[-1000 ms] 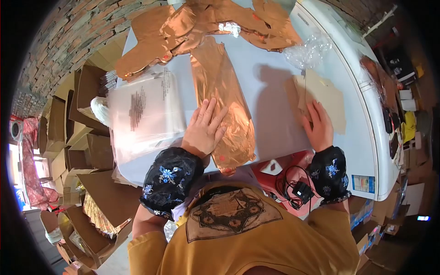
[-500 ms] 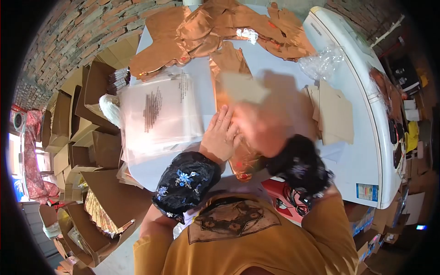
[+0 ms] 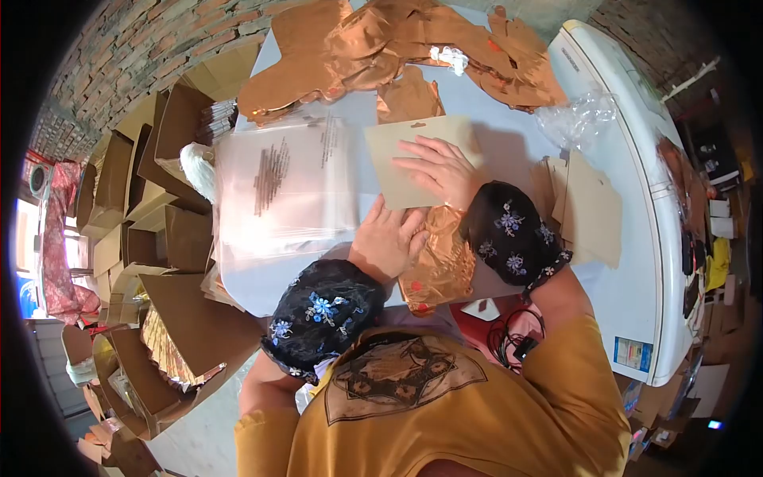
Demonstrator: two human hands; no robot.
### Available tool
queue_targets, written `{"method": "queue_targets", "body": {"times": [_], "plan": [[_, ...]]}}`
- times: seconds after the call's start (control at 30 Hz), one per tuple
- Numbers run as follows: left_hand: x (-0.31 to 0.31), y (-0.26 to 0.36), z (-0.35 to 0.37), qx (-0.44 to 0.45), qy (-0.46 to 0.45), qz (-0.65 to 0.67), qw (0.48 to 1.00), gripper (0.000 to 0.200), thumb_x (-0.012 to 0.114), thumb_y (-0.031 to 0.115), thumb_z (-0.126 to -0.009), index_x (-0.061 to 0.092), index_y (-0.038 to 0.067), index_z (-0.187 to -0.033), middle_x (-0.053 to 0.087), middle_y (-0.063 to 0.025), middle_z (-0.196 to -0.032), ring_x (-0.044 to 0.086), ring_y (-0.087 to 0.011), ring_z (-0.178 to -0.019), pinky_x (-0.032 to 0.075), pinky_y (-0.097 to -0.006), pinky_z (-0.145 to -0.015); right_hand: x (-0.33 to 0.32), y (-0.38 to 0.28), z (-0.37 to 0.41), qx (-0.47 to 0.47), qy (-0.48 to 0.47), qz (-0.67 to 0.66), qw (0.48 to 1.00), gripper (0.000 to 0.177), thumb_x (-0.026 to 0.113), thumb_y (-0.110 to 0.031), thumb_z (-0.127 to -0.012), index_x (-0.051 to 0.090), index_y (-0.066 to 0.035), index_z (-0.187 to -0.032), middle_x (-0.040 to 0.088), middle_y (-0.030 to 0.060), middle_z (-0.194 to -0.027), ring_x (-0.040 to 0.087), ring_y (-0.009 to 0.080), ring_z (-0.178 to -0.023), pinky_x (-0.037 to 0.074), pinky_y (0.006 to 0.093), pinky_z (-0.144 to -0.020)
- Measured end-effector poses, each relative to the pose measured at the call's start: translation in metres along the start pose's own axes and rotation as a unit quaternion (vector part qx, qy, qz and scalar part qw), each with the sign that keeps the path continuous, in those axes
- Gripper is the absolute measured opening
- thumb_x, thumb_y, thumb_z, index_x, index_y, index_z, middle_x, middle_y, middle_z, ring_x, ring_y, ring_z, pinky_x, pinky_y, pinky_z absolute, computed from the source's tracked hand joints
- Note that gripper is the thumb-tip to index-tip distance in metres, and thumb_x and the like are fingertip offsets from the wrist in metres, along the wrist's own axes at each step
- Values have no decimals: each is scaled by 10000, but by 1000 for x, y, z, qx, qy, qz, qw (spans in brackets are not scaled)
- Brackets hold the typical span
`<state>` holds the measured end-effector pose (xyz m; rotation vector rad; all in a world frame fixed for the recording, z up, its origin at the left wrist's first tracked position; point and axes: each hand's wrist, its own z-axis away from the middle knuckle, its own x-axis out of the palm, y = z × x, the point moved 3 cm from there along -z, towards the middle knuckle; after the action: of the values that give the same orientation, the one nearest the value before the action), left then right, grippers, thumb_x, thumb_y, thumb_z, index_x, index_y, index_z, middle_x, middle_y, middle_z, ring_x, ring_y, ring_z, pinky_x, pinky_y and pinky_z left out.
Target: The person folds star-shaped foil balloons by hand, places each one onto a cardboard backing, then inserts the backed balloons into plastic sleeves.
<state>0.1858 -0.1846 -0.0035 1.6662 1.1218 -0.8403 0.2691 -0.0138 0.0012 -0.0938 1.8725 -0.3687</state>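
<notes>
A beige card (image 3: 391, 165) with a hang slot at its far edge lies on a flat strip of copper-coloured foil (image 3: 439, 266). My right hand (image 3: 447, 171) rests flat on the card, fingers stretched to the left. At the card's near edge, my left hand (image 3: 389, 238) presses down on the foil with its fingers extended; neither hand grips anything. The foil's far end shows beyond the card, and its near end reaches the table's front edge. The middle of the strip is hidden by the card and my hands.
Clear printed plastic bags (image 3: 286, 191) are stacked at left. More copper foil pieces (image 3: 318, 63) lie at the back with a white string bundle (image 3: 450, 59). At right are more beige cards (image 3: 592, 211), crumpled clear plastic (image 3: 580, 119) and a white refrigerator (image 3: 628, 143). Cardboard boxes (image 3: 191, 310) crowd the left.
My right hand, blurred in motion with the card before, now lies flat on it. The card has come down squarely over the foil. My left hand stays nearly in place.
</notes>
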Motion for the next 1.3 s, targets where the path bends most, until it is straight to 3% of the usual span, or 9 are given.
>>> {"method": "queue_targets", "body": {"times": [0.13, 0.27, 0.37, 0.4, 0.5, 0.53, 0.63, 1.03, 1.3], "plan": [[-7, 5, -2, -11, 54, -44, 998, 493, 560, 324, -961, 498, 122, -1407, 474, -178, -1345, 390, -401, -1303, 312, -496, -1108, 5, 4, -3, -2, 25, 37, 999, 377, 500, -319, -1012, 570, -279, -1380, 468, -24, -1490, 387, 249, -1371, 297, 419, -1135], [-11, 10, 4, -47, -15, -68, 996, 523, 582, 370, -947, 506, 111, -1396, 459, -192, -1321, 408, -394, -1256, 329, -502, -1088, 15, 9, -3, -39, 37, 111, 992, 390, 491, -339, -1014, 550, -299, -1397, 472, -41, -1480, 389, 230, -1365, 305, 407, -1124], [-23, 18, 23, -33, -17, 12, 999, 569, 567, 415, -951, 493, 70, -1397, 461, -189, -1329, 401, -382, -1279, 328, -494, -1090, 12, 4, -2, -26, 38, 105, 993, 397, 493, -349, -1013, 539, -313, -1405, 472, -48, -1477, 392, 224, -1360, 304, 403, -1117], [-23, 20, 31, -29, -54, 1, 998, 752, 604, 539, -887, 452, 45, -1433, 431, -187, -1422, 347, -380, -1372, 296, -482, -1133, 11, 3, -2, -19, 22, 90, 996, 420, 514, -290, -1008, 513, -305, -1428, 428, -24, -1517, 382, 264, -1369, 314, 441, -1122], [-35, 27, 47, 8, -111, 20, 994, 961, 651, 661, -772, 406, 56, -1478, 348, -187, -1529, 261, -387, -1454, 246, -479, -1179, 11, 1, -2, -18, 23, 96, 995, 423, 506, -298, -1014, 500, -309, -1437, 432, -28, -1508, 378, 262, -1368, 310, 437, -1123], [-32, 26, 52, 12, -137, 19, 990, 1098, 747, 650, -666, 356, 70, -1513, 290, -183, -1577, 220, -388, -1481, 214, -486, -1200, 12, 0, -2, -21, 22, 101, 994, 427, 504, -299, -1014, 495, -311, -1440, 430, -29, -1509, 378, 261, -1367, 310, 437, -1122], [-31, 28, 56, 31, -141, -13, 989, 1131, 813, 575, -623, 334, 87, -1524, 305, -183, -1567, 239, -389, -1473, 226, -489, -1196, 12, 1, -3, -26, 24, 114, 993, 433, 502, -301, -1016, 482, -318, -1448, 422, -33, -1510, 377, 258, -1364, 313, 436, -1119], [-28, 27, 56, 9, -103, 7, 995, 950, 781, 408, -704, 363, 130, -1510, 355, -158, -1534, 313, -353, -1436, 239, -524, -1184, 11, 2, -17, -53, 3, 135, 989, 437, 529, -320, -1003, 481, -319, -1438, 426, -4, -1482, 411, 272, -1293, 334, 454, -1053], [-41, 15, 50, -18, -40, 18, 999, 611, 687, 241, -811, 523, 115, -1385, 394, -151, -1483, 319, -362, -1421, 331, -515, -1117, 12, -6, -21, -74, 29, 133, 988, 439, 546, -301, -993, 495, -301, -1429, 437, 1, -1460, 415, 259, -1262, 334, 437, -1025]]}}
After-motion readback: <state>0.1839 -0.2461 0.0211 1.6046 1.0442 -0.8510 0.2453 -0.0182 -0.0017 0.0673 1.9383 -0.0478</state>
